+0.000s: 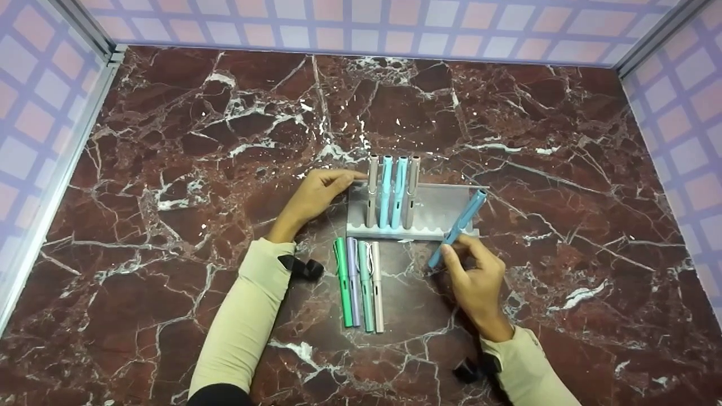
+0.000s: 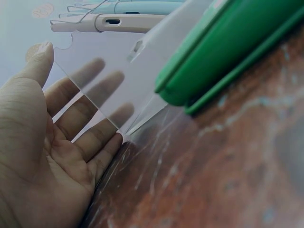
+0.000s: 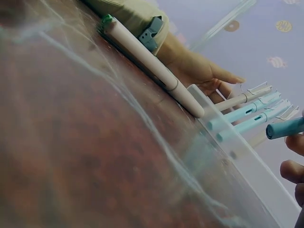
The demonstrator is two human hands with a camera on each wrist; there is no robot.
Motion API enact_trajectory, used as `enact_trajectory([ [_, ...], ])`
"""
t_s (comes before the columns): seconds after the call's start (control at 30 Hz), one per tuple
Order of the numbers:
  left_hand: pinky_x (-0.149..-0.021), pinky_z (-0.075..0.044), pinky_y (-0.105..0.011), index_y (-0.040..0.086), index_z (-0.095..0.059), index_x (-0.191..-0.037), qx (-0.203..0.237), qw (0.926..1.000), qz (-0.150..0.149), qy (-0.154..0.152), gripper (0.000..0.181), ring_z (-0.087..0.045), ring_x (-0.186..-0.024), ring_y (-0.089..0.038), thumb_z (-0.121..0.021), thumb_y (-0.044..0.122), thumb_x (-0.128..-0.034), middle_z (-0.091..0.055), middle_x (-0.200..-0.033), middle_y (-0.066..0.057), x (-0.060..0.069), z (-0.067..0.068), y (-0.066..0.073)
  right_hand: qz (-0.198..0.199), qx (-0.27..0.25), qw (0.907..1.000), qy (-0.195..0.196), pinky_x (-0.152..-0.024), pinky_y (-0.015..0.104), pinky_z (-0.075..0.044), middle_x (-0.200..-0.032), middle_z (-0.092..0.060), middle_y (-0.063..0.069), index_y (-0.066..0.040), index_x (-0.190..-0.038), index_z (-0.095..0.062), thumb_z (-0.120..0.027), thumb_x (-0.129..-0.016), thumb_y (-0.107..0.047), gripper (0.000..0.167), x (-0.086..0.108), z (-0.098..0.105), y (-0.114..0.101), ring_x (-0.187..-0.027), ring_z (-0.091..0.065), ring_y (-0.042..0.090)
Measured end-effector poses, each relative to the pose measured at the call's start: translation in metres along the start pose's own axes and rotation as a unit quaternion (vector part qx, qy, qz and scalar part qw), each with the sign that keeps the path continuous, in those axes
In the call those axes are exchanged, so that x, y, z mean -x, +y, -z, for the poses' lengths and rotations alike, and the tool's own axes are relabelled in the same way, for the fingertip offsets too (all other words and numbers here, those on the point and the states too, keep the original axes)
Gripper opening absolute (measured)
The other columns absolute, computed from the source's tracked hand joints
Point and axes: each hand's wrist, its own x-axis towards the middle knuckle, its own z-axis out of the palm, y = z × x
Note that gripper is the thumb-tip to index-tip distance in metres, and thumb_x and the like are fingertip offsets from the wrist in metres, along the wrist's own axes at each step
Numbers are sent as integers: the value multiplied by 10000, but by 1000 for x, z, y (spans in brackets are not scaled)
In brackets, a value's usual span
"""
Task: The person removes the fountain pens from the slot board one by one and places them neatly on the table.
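A clear pen stand (image 1: 443,206) holds several upright capped pens: a taupe pen (image 1: 371,192), two light-blue pens (image 1: 386,192) and another taupe pen (image 1: 413,192). My left hand (image 1: 316,194) is at its left end; in the left wrist view, straight fingers (image 2: 88,107) lie behind the clear panel and the thumb is by its edge. Near the right end, my right hand (image 1: 476,276) pinches a darker blue pen (image 1: 468,211), tilted with its upper end to the right. In the right wrist view only part of this pen (image 3: 287,128) shows.
Before the stand, a green pen (image 1: 343,287), a purple pen (image 1: 353,287), a teal-green pen (image 1: 366,293) and a pale pink pen (image 1: 378,293) lie side by side on the marbled table (image 1: 169,282). Checked panels (image 1: 361,25) border the table.
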Motion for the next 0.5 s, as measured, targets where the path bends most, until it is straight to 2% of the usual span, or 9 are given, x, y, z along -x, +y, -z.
enact_trajectory([
  [0.13,-1043,-486,-393,38,-704,-1208,-75,10000,-39,6,653,-649,-1175,-279,-503,612,-973,-708,-1230,-132,0,1,0,-105,65,9999,-60,-585,131,-493,-703,-702,99,36,-940,-722,-736,-811,124,156,1,1,0,-616,-609,30],
  [0.33,-1032,-492,-394,43,-706,-1204,-159,9999,35,16,748,-661,-1145,-270,-483,699,-923,-717,-1212,-125,0,1,0,-160,128,9997,-118,-553,121,-473,-704,-705,107,44,-937,-718,-751,-797,129,167,2,0,-1,-601,-597,5],
  [0.47,-1027,-492,-363,46,-707,-1204,-236,9997,33,23,802,-661,-1129,-191,-466,745,-896,-714,-1221,-119,0,1,0,-176,140,9996,-184,-529,118,-460,-714,-716,119,43,-929,-717,-759,-784,139,178,3,-1,-3,-590,-595,0],
  [0.5,-990,-503,-345,47,-706,-1207,-252,9997,36,23,811,-668,-1048,-160,-463,753,-890,-715,-1221,-117,0,1,0,-168,118,9995,-224,-526,122,-463,-715,-718,125,43,-927,-717,-758,-781,143,182,4,-1,-3,-588,-599,6],
])
